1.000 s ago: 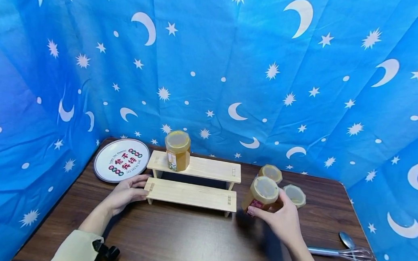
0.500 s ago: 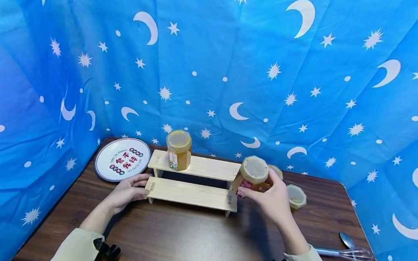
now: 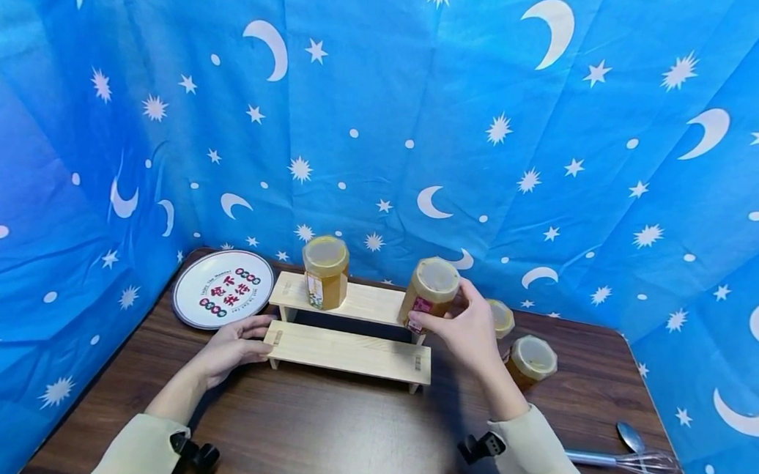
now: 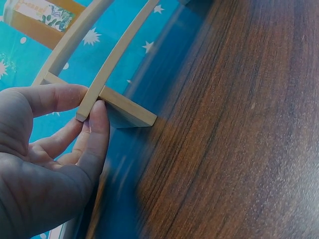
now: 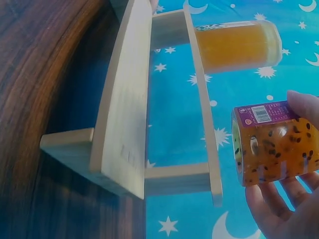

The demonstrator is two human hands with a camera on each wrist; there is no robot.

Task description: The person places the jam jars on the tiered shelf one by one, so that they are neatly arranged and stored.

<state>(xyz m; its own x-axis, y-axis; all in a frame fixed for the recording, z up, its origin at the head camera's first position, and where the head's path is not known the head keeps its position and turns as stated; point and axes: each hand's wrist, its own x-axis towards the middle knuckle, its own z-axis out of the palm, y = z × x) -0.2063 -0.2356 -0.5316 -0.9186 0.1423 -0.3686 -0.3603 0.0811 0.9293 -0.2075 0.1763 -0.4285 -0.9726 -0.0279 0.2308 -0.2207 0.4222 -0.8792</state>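
Right hand (image 3: 472,330) grips a jar (image 3: 430,292) of seeded yellow-orange preserve, fingers curled round its side, thumb on the pink label; the jar hangs above the right end of the upper step of the two-step wooden rack (image 3: 352,338), base not on the board, as the right wrist view (image 5: 274,144) shows air between the jar and the shelf edge. Left hand (image 3: 234,344) pinches the left end of the rack's lower step, thumb on top and fingers underneath, per the left wrist view (image 4: 55,149); the rack foot (image 4: 127,112) sits flat on the brown wood table (image 3: 339,440). Second jar (image 3: 325,271) stands upright on the upper step's left half, well apart from the held one. Two more jars sit on the table right of the rack: one (image 3: 529,360) just beside the right forearm, another (image 3: 501,317) behind the hand, mostly hidden. Round printed plate (image 3: 222,288) lies at the back left, near the rack's left end. Whisk (image 3: 628,460) and spoon (image 3: 638,457) lie at the front right table edge. Blue moon-and-star cloth (image 3: 389,105) backs all sides.
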